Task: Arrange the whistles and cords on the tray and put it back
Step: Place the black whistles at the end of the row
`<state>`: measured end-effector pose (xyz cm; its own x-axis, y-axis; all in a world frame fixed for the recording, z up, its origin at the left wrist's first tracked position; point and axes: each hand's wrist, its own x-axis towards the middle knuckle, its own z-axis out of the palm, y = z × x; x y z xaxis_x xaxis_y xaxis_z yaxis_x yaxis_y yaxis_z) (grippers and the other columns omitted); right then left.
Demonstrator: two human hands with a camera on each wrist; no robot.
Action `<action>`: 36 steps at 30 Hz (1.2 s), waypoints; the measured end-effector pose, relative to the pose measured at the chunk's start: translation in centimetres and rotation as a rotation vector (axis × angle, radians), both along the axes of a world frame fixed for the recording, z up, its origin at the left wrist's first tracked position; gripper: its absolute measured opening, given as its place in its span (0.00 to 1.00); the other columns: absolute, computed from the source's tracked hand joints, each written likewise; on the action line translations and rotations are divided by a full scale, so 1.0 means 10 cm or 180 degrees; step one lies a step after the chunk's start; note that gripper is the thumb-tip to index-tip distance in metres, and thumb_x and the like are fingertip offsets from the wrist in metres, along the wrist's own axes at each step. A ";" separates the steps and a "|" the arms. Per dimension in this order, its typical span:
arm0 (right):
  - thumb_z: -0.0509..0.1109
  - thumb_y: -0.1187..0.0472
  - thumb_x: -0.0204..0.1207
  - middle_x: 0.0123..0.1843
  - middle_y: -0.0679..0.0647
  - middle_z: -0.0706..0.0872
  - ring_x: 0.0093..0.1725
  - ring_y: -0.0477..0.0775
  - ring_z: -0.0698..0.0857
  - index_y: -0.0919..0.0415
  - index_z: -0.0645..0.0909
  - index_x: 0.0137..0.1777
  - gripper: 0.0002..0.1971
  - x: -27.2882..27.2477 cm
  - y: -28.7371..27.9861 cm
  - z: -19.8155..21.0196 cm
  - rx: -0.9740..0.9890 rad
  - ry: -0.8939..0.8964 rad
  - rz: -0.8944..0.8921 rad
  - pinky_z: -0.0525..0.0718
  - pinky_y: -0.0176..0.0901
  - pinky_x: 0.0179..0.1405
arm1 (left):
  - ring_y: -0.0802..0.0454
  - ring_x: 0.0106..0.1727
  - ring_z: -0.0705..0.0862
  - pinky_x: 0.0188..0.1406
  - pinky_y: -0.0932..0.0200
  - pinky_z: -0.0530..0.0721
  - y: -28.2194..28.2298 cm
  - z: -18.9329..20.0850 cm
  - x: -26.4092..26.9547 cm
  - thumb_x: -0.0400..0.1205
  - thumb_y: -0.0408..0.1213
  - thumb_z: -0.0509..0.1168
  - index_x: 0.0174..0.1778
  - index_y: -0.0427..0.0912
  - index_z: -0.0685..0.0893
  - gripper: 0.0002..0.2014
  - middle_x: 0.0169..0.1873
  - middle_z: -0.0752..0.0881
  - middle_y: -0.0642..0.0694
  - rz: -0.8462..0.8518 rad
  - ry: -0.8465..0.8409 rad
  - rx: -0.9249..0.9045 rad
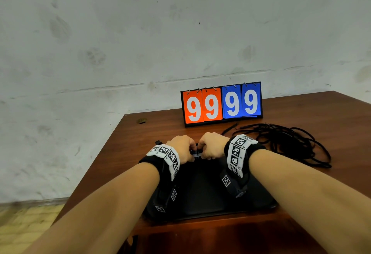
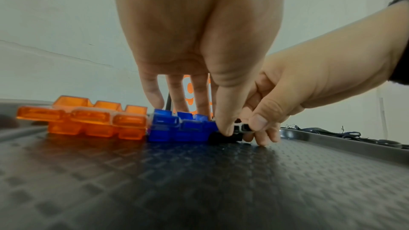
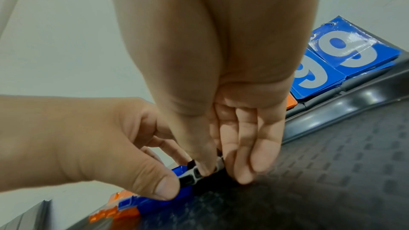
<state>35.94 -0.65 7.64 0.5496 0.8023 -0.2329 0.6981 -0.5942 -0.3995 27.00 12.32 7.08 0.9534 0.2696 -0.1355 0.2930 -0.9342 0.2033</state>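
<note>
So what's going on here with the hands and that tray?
A person is lining up whistles on a black tray on a wooden table. Orange whistles and blue whistles already sit in a row; both the left hand and right hand pinch a black whistle at the row's end. The black cords lie loose on the table, beside a scoreboard.

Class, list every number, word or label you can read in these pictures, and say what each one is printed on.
"99" in white: the two orange cards of the flip scoreboard on the table.
"99" in white: its two blue cards.
Wristband markers: black-and-white square codes only, plus tiny print too small to read.
Whistles, tray, cords: no readable text.
</note>
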 end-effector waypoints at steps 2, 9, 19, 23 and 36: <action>0.74 0.62 0.75 0.43 0.59 0.92 0.35 0.52 0.88 0.61 0.84 0.63 0.16 -0.01 0.01 0.01 -0.0014 0.0002 -0.0025 0.90 0.47 0.45 | 0.50 0.57 0.85 0.62 0.47 0.85 0.01 -0.01 0.00 0.74 0.42 0.77 0.61 0.54 0.86 0.19 0.57 0.87 0.53 0.0014 -0.0015 -0.0034; 0.77 0.61 0.73 0.47 0.55 0.90 0.40 0.53 0.89 0.58 0.80 0.67 0.22 -0.04 -0.01 0.05 0.0053 -0.0016 -0.0020 0.91 0.46 0.43 | 0.51 0.55 0.86 0.60 0.48 0.86 0.06 -0.01 -0.03 0.75 0.47 0.75 0.59 0.53 0.85 0.17 0.55 0.87 0.53 0.0023 -0.0229 -0.0249; 0.72 0.62 0.77 0.54 0.49 0.81 0.53 0.47 0.80 0.58 0.81 0.68 0.18 -0.13 0.06 0.19 0.0653 -0.0296 -0.0041 0.77 0.36 0.52 | 0.50 0.58 0.86 0.61 0.58 0.81 0.78 0.26 -0.38 0.81 0.32 0.64 0.47 0.52 0.87 0.11 0.56 0.89 0.49 0.0718 -0.0654 -0.0411; 0.72 0.62 0.77 0.56 0.49 0.82 0.56 0.48 0.81 0.58 0.81 0.68 0.18 -0.23 0.29 0.23 0.0653 -0.0255 0.0175 0.78 0.37 0.54 | 0.48 0.61 0.85 0.60 0.58 0.81 1.05 0.19 -0.52 0.81 0.30 0.61 0.50 0.51 0.88 0.13 0.59 0.88 0.47 0.0999 -0.0648 -0.0463; 0.66 0.54 0.83 0.69 0.52 0.84 0.66 0.54 0.82 0.53 0.80 0.72 0.19 -0.35 1.18 0.10 0.0089 -0.0307 0.0694 0.78 0.48 0.67 | 0.49 0.64 0.83 0.67 0.55 0.80 1.41 -0.11 -0.54 0.81 0.31 0.61 0.64 0.50 0.86 0.18 0.65 0.86 0.48 0.0800 -0.0486 -0.0707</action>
<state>32.48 11.11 8.68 0.3814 0.9098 -0.1636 0.8444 -0.4149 -0.3390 21.65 26.43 6.00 0.8750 0.4779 -0.0781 0.4583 -0.7652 0.4522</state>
